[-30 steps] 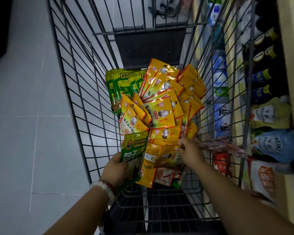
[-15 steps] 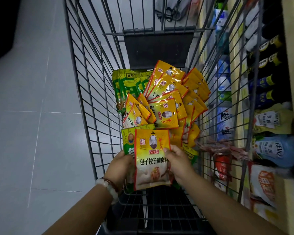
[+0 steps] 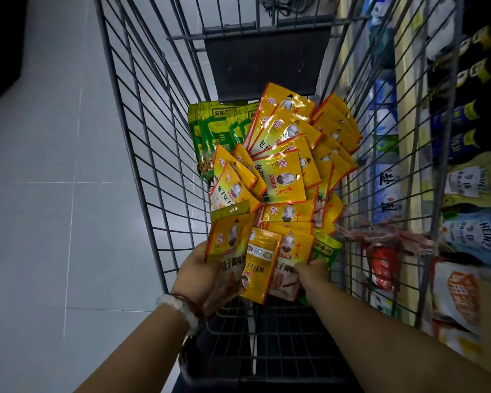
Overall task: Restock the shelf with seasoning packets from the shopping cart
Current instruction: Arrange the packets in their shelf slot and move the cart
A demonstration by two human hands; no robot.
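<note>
While the left hand [image 3: 201, 275] grips a fan of yellow seasoning packets [image 3: 255, 262] low in the shopping cart [image 3: 142, 165], the right hand [image 3: 313, 272] pinches their right edge; the shelf [image 3: 408, 154] lies rightward, nearer that hand.

Grey tiled floor [image 3: 54, 194], dim light, dark wall [image 3: 0, 46] far left
</note>
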